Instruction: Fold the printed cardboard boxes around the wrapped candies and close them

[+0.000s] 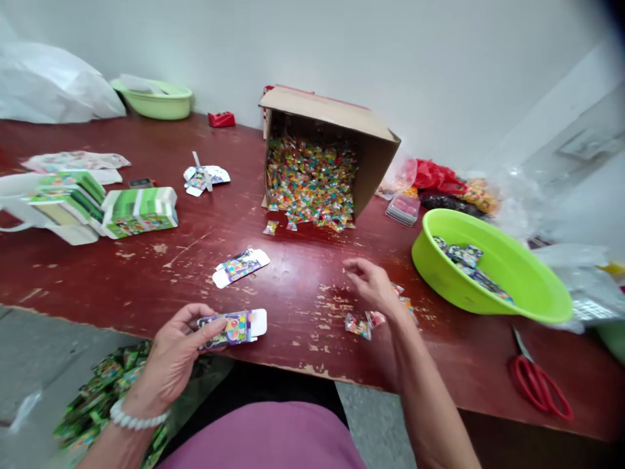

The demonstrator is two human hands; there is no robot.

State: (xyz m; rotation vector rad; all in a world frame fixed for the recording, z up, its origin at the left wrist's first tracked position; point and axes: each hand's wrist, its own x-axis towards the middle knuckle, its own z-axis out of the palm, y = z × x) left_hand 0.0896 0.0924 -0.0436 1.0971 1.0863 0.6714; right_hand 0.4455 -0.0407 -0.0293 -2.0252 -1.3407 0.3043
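On scuffed red table (303,273) — white wall (390,58), candy box (332,124)

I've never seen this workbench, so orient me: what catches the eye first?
The tipped cardboard box at the back centre, spilling bright wrapped candies onto the red table. Next, the lime-green basin at right, holding small packets. Up front, the left hand grips a colourful little carton, with red scissors lying far right.
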